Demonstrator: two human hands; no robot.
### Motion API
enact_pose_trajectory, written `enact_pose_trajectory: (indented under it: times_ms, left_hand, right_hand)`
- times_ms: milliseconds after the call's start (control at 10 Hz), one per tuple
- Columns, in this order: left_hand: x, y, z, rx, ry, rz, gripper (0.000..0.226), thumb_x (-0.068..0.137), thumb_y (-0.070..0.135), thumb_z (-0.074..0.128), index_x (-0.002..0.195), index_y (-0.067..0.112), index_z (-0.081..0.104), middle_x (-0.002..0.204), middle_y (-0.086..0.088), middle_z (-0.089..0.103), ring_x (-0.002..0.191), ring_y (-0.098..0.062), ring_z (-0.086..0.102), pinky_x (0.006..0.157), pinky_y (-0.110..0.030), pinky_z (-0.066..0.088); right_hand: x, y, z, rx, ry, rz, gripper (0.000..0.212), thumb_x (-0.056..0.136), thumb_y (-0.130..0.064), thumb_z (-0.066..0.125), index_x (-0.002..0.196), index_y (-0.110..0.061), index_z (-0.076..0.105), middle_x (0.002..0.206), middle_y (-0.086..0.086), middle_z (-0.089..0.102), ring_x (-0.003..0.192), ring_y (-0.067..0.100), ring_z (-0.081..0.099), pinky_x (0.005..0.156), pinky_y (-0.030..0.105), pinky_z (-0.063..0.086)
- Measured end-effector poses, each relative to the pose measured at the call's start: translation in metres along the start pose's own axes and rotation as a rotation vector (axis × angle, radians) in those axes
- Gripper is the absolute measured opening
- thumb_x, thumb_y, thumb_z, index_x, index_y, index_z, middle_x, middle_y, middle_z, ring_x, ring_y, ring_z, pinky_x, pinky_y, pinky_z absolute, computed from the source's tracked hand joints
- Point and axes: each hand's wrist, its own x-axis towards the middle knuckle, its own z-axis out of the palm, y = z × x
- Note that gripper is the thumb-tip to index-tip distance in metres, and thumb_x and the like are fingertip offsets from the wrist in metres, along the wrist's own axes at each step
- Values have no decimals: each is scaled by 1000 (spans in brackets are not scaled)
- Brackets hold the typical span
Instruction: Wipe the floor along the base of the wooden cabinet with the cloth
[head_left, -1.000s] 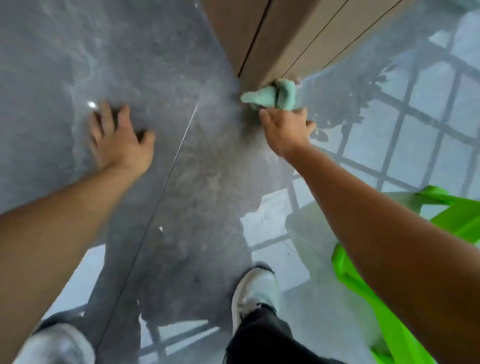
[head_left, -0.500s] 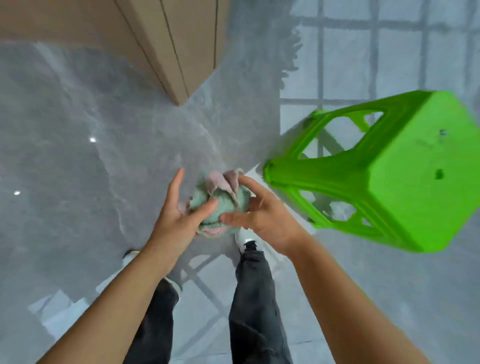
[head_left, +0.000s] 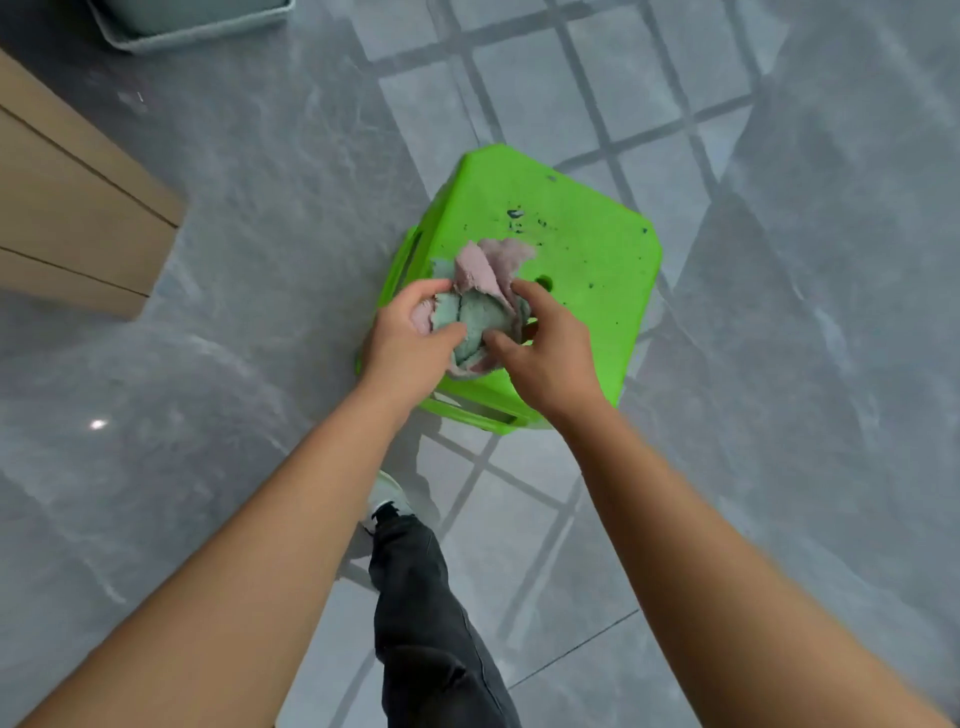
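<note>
A crumpled cloth (head_left: 477, 301), pale green on one side and pink on the other, is bunched between both my hands in the middle of the view, above the seat of a green stool. My left hand (head_left: 410, 343) grips its left side with thumb and fingers. My right hand (head_left: 545, 348) pinches its right side. The wooden cabinet (head_left: 67, 218) stands at the left edge, its corner meeting the grey floor (head_left: 249, 218); the cloth is well away from it.
A bright green plastic stool (head_left: 587, 249) with dark specks on its seat stands just under my hands. A pale tray or bin (head_left: 197, 21) sits at the top left. My dark trouser leg (head_left: 431, 623) and white shoe (head_left: 384, 493) are below.
The cloth left the cabinet's corner, where my right hand pressed it a second ago. Both hands now hold it, lifted over the stool, and the view has turned right, away from the cabinet.
</note>
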Motion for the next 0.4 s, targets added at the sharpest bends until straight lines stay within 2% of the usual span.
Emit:
enact_pose_trajectory:
  times_ms: [100, 200, 300, 400]
  left_hand:
    - [4, -25, 18, 470, -107, -25, 58, 83, 12, 70, 139, 17, 57, 134, -11, 66, 122, -25, 62, 99, -28, 43]
    - [1, -46, 28, 695, -163, 73, 73, 86, 17, 68, 152, 23, 38, 137, -19, 59, 130, -38, 52, 105, -40, 43]
    - [4, -31, 21, 831, -229, 19, 79, 85, 29, 68, 152, 37, 28, 139, -16, 59, 126, -41, 56, 100, -48, 49]
    - [-14, -10, -9, 886, -345, 20, 87, 82, 28, 67, 156, 37, 23, 146, -19, 53, 132, -40, 53, 107, -43, 46]
  right_hand:
    - [13, 37, 26, -82, -57, 48, 38, 81, -15, 74, 118, -6, 68, 92, 15, 50, 94, 38, 55, 80, 32, 34]
    - [10, 66, 40, -118, -10, 14, 35, 85, -28, 71, 119, -19, 69, 92, 10, 44, 86, 28, 48, 79, 34, 42]
    - [17, 56, 26, -181, -164, 99, 46, 84, -35, 72, 127, -22, 64, 117, 15, 62, 100, 28, 61, 84, 32, 47]
    - [24, 9, -8, -329, -357, 172, 54, 83, -28, 74, 133, -16, 58, 135, 15, 60, 118, 30, 59, 94, 30, 45]
